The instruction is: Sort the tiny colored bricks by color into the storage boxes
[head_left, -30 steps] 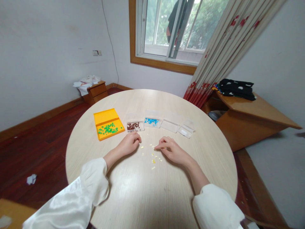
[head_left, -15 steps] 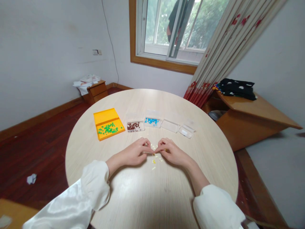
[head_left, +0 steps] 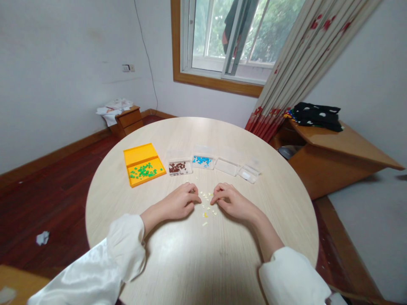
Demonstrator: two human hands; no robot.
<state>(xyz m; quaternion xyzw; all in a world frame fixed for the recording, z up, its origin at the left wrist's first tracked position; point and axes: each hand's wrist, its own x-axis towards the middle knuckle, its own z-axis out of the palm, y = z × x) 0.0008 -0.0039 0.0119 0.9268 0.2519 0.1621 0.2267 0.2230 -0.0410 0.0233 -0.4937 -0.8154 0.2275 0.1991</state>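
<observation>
Both my hands rest low over the round table, on either side of a small scatter of pale cream building-block pieces (head_left: pixel 208 208). My left hand (head_left: pixel 181 203) has its index finger stretched toward the pieces, the thumb apart below it and the other fingers curled. Opposite it, my right hand (head_left: pixel 231 201) points its index finger inward, thumb apart, other fingers bent. I see nothing held in either hand. A yellow piece (head_left: pixel 205 215) lies among the pale ones, with a longer pale piece (head_left: pixel 204 223) nearer me. Another yellow speck shows by the right fingertips.
Beyond my hands stand an open yellow case (head_left: pixel 140 153) with green pieces, a clear box of brown pieces (head_left: pixel 178 167), a box of blue pieces (head_left: pixel 202 161) and two more clear boxes (head_left: pixel 227 166) on the pale round table (head_left: pixel 197 262). A tilted wooden cabinet (head_left: pixel 343 165) stands at right.
My fingertips were together over the pale pieces. Now the hands have drawn apart, left hand leftward and right hand rightward, leaving the pieces between them in view.
</observation>
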